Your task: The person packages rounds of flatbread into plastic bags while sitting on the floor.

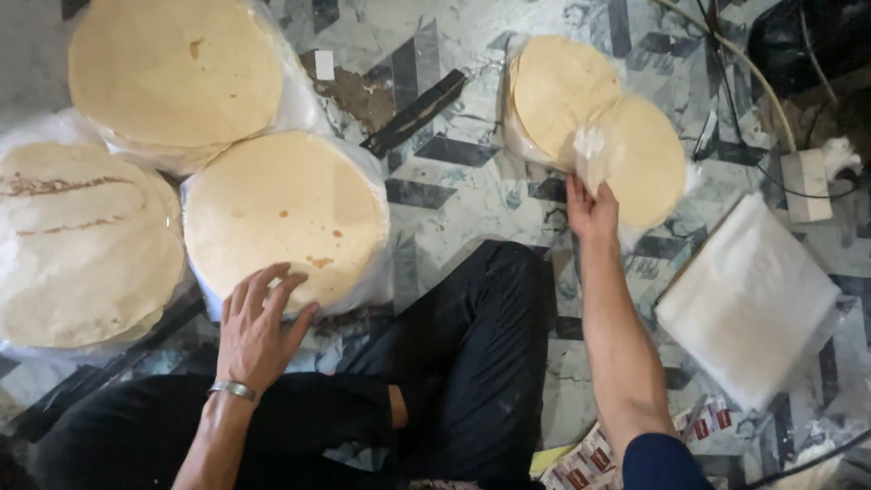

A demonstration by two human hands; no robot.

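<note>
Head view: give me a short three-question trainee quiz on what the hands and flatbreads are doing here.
1. True or false: the right hand holds a bagged flatbread lifted beside the small flatbread pile.
2. What does the left hand rest on? A) the stack of clear bags B) the edge of the nearest flatbread stack C) the white power adapter
3. How many large flatbread stacks lie on the left part of the floor?

Key:
1. True.
2. B.
3. Three: top left, far left and the nearest one.
</note>
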